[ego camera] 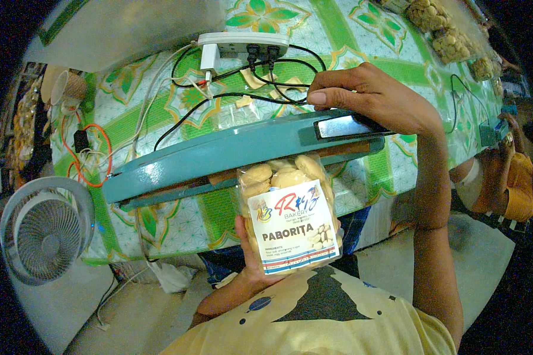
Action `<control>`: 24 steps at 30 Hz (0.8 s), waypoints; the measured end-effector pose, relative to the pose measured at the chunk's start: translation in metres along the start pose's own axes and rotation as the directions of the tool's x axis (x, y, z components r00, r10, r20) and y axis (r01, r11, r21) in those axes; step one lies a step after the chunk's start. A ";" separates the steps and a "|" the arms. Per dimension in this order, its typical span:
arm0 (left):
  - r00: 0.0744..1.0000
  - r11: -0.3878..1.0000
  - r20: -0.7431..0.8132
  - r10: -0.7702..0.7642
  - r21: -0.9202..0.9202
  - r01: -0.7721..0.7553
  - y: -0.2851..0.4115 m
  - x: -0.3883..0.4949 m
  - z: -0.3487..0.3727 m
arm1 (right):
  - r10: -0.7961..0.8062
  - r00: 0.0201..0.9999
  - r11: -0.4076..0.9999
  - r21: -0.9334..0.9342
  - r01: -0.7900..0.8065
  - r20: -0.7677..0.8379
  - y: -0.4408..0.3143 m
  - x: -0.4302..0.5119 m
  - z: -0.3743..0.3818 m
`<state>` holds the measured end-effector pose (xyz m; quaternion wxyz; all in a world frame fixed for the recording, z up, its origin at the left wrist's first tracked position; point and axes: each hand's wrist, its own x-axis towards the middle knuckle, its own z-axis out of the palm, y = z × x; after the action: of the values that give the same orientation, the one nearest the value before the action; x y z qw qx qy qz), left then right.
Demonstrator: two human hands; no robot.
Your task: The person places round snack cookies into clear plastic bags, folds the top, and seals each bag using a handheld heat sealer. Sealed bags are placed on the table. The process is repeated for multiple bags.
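Observation:
A clear plastic bag of round, pale biscuits (pixel 286 175) with a printed label rests upright in my left hand (pixel 251 262). My fingers show at its left edge; the rest of that hand is hidden behind the bag. The top of the bag meets the front of a long teal hand impulse sealer (pixel 231 144). Whether its edge lies between the jaws, I cannot tell. At the sealer's right end my right hand (pixel 373 97) is curled over the end of the upper arm, beside a shiny metal plate (pixel 344 127).
Behind the sealer sits a white power strip (pixel 244 40) with plugs and looping black cords. A grey round fan (pixel 49 235) stands at left, near an orange cord (pixel 109 151). Filled bags (pixel 453 44) lie at far right, where another person's arm (pixel 493 182) reaches a second teal device (pixel 493 133).

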<state>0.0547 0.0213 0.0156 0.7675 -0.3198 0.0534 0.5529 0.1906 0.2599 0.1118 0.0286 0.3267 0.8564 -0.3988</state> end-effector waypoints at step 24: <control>0.962 0.984 0.238 -0.136 -0.080 0.158 -0.002 0.001 -0.004 | -0.075 0.972 0.997 -0.053 0.065 -0.224 0.005 -0.005 0.007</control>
<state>0.0579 0.0194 0.0135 0.7908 -0.2937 -0.0875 0.5298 0.1961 0.2544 0.1057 -0.0755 0.3389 0.8738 -0.3406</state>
